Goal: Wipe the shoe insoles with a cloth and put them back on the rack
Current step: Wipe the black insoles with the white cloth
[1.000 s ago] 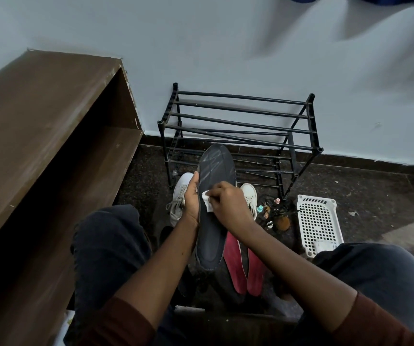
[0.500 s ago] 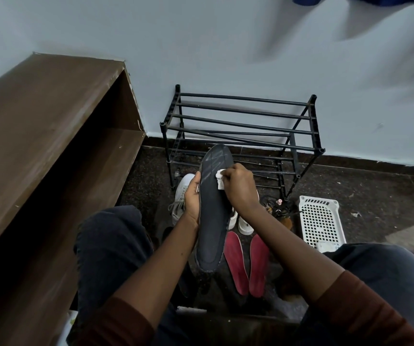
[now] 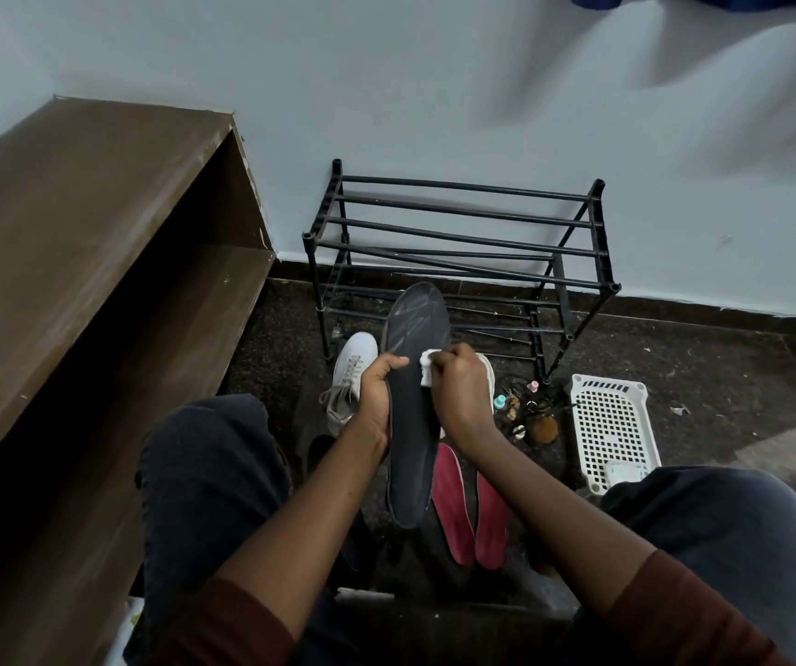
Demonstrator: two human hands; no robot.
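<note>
Dark insole in hand, white cloth applied near its middle.

My left hand grips the insole's left edge, thumb laid over its face. My right hand pinches the cloth against the surface. The insole is held above the floor between my knees, its far end toward the black rack, not on it. Two red insoles lie side by side on the floor beneath. A white shoe lies at the rack's left foot, and a white basket sits to the right.

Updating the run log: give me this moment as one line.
step: wiping | left hand: grips dark insole | right hand: pinches cloth against it | red insoles: on floor | rack: against wall
</note>
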